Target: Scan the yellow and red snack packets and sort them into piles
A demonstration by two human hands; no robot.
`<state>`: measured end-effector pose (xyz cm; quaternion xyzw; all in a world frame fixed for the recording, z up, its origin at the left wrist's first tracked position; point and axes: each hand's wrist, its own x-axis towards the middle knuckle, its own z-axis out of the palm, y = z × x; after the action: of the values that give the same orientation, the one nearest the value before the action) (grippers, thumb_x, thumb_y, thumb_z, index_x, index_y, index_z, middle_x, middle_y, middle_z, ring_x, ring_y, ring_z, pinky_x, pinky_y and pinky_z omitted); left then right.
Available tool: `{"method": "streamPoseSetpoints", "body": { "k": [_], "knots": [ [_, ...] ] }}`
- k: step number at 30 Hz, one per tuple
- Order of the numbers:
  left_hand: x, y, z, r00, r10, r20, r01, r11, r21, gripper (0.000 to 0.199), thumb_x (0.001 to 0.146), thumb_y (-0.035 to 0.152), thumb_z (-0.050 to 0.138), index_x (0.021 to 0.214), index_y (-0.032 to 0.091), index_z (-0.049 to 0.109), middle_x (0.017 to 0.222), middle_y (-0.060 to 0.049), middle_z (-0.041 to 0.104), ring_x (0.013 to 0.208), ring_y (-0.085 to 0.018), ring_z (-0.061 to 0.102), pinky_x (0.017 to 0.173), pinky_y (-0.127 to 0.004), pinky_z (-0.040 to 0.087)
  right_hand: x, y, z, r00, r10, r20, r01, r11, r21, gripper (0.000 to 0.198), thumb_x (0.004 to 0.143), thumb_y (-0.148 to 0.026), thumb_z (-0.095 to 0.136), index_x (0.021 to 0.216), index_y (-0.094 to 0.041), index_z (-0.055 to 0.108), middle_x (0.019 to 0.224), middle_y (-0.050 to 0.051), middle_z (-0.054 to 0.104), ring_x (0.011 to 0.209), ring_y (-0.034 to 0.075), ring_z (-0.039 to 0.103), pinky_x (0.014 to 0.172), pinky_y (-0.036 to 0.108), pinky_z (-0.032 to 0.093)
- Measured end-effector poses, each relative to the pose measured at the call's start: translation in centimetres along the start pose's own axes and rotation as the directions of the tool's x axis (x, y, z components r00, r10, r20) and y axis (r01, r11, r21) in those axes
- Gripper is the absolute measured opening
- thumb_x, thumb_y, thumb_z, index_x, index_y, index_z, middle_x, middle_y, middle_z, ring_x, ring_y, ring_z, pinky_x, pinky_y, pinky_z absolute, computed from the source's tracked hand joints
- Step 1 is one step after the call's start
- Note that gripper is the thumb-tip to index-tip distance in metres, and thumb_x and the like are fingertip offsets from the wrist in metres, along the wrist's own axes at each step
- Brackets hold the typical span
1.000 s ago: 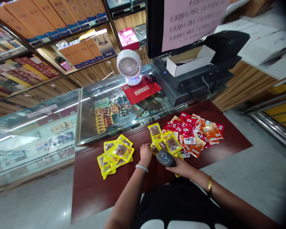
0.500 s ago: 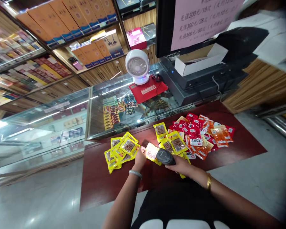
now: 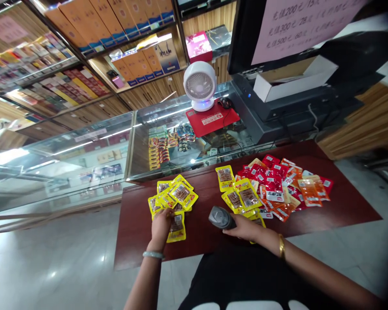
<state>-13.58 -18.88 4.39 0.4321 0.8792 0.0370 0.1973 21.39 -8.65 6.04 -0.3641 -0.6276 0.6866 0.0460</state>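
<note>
My left hand (image 3: 161,224) is closed on the edge of a yellow snack packet (image 3: 177,228), at the front of the left heap of yellow packets (image 3: 181,193). In my right hand (image 3: 244,227) is a dark grey barcode scanner (image 3: 220,218), its head pointing left over the dark red tabletop (image 3: 202,245). More yellow packets (image 3: 248,194) lie just beyond the scanner, one partly hidden under my right wrist. Right of them spreads a pile of red and orange packets (image 3: 274,183).
Behind the tabletop stands a glass display counter (image 3: 139,142) with a white fan (image 3: 199,86), a red mat (image 3: 210,122) and a mouse (image 3: 225,102). A monitor (image 3: 242,38) and an open white box (image 3: 294,79) stand at the back right.
My left hand has moved left with the yellow packet, from under the scanner to the left heap. The scanner stays in my right hand. The view has shifted slightly.
</note>
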Motion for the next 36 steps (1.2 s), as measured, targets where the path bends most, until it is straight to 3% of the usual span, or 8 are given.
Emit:
{"method": "streamPoseSetpoints", "body": {
  "k": [3, 8, 13, 17, 20, 24, 29, 36],
  "knots": [
    [0.1, 1.9, 0.6, 0.994, 0.073, -0.082, -0.069, 0.997, 0.042, 0.029, 0.084, 0.028, 0.057, 0.111, 0.022, 0.065, 0.112, -0.008, 0.068, 0.107, -0.027, 0.06, 0.096, -0.037, 0.044, 0.0, 0.4, -0.2, 0.998, 0.005, -0.058, -0.006, 1.0, -0.018, 0.051, 0.073, -0.034, 0.077, 0.121, -0.021, 0.068, 0.118, 0.008, 0.075, 0.111, 0.033, 0.068, 0.101, 0.047, 0.05],
    [-0.5, 9.3, 4.1, 0.938, 0.125, -0.323, -0.105, 0.991, 0.078, 0.038, 0.089, 0.031, 0.054, 0.125, 0.018, 0.058, 0.135, -0.014, 0.055, 0.129, -0.032, 0.044, 0.111, -0.047, 0.03, -0.7, 1.8, -1.1, 0.983, 0.024, -0.185, -0.028, 0.999, -0.017, 0.052, 0.072, -0.038, 0.078, 0.119, -0.02, 0.068, 0.118, 0.01, 0.075, 0.111, 0.034, 0.067, 0.101, 0.05, 0.048],
    [2.2, 18.3, 7.4, 0.934, 0.326, -0.146, -0.339, 0.938, -0.069, 0.037, 0.09, 0.038, 0.056, 0.119, 0.015, 0.059, 0.118, -0.015, 0.062, 0.115, -0.027, 0.053, 0.105, -0.038, 0.036, -1.5, 3.8, -2.0, 0.954, 0.044, -0.297, -0.036, 0.999, 0.033, 0.053, 0.071, -0.037, 0.078, 0.119, -0.017, 0.068, 0.119, 0.012, 0.074, 0.113, 0.034, 0.067, 0.101, 0.049, 0.049],
    [5.3, 24.6, 9.4, 0.975, 0.213, 0.067, -0.207, 0.975, -0.082, 0.051, 0.084, 0.05, 0.062, 0.114, 0.009, 0.059, 0.114, -0.02, 0.062, 0.112, -0.031, 0.056, 0.098, -0.04, 0.04, -2.1, 5.2, -2.7, 0.932, 0.068, -0.357, -0.035, 0.994, 0.099, 0.052, 0.071, -0.04, 0.078, 0.116, -0.015, 0.068, 0.114, 0.013, 0.075, 0.11, 0.035, 0.068, 0.098, 0.049, 0.051],
    [6.3, 27.1, 10.0, 0.986, 0.127, 0.112, -0.129, 0.992, 0.009, 0.057, 0.079, 0.054, 0.068, 0.11, 0.008, 0.059, 0.117, -0.024, 0.06, 0.115, -0.036, 0.054, 0.095, -0.042, 0.04, -2.5, 5.4, -3.2, 0.916, 0.101, -0.388, -0.053, 0.99, 0.132, 0.05, 0.071, -0.04, 0.077, 0.113, -0.014, 0.068, 0.111, 0.013, 0.077, 0.106, 0.034, 0.07, 0.096, 0.048, 0.052],
    [6.4, 26.6, 10.0, 0.968, 0.167, 0.185, -0.166, 0.986, -0.025, 0.039, 0.082, 0.042, 0.068, 0.108, 0.014, 0.059, 0.111, -0.019, 0.067, 0.108, -0.031, 0.062, 0.086, -0.037, 0.043, -2.9, 4.6, -3.9, 0.902, 0.127, -0.412, -0.064, 0.984, 0.164, 0.051, 0.069, -0.041, 0.077, 0.112, -0.016, 0.069, 0.11, 0.012, 0.077, 0.106, 0.034, 0.07, 0.096, 0.048, 0.052],
    [5.4, 21.5, 9.3, 0.955, 0.233, 0.185, -0.173, 0.941, -0.292, 0.02, 0.088, 0.029, 0.061, 0.105, 0.022, 0.056, 0.099, -0.005, 0.073, 0.085, -0.018, 0.067, 0.072, -0.025, 0.043, -2.8, 3.2, -4.6, 0.891, 0.121, -0.437, -0.057, 0.986, 0.155, 0.047, 0.071, -0.041, 0.074, 0.112, -0.017, 0.07, 0.109, 0.011, 0.077, 0.105, 0.035, 0.069, 0.095, 0.05, 0.052],
    [2.2, 15.3, 7.7, 0.953, 0.273, 0.132, -0.227, 0.932, -0.283, 0.011, 0.085, 0.026, 0.061, 0.094, 0.021, 0.057, 0.088, -0.003, 0.069, 0.082, -0.017, 0.064, 0.073, -0.025, 0.043, -0.9, 1.5, -4.5, 0.893, 0.083, -0.442, -0.045, 0.994, 0.095, 0.045, 0.07, -0.037, 0.076, 0.111, -0.02, 0.071, 0.108, 0.009, 0.077, 0.106, 0.034, 0.069, 0.098, 0.049, 0.051]
  ]
}}
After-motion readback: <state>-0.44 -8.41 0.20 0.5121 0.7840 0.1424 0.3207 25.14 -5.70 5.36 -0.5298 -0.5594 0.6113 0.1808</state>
